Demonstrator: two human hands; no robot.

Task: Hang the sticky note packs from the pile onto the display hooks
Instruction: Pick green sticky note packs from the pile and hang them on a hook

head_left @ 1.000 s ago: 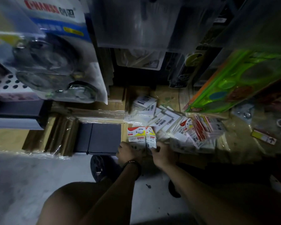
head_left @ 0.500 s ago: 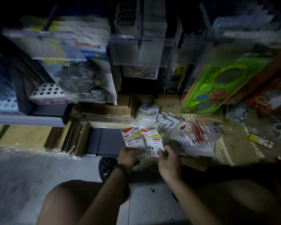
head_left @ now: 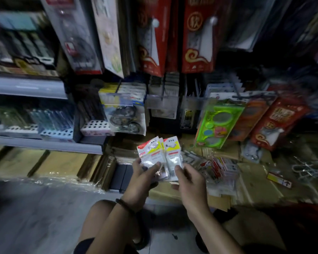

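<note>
Plastic-sleeved packs (head_left: 159,154), several: gripped in my left hand (head_left: 141,178) and right hand (head_left: 189,182), left of the pile (head_left: 220,167). None yet on the hooks (head_left: 235,87) above the pile; most of the job remained.

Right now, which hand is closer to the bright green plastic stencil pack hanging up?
Right. The right hand is below and left of the bright green plastic stencil pack; the left hand is farther left. Both hold white sticky note packs.

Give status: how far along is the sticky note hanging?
Done: no sticky note pack visibly on a hook yet. In hand: left hand and right hand hold a few packs fanned below the display hooks. Left: hang those, then the pile on the cardboard by the right hand.
</note>
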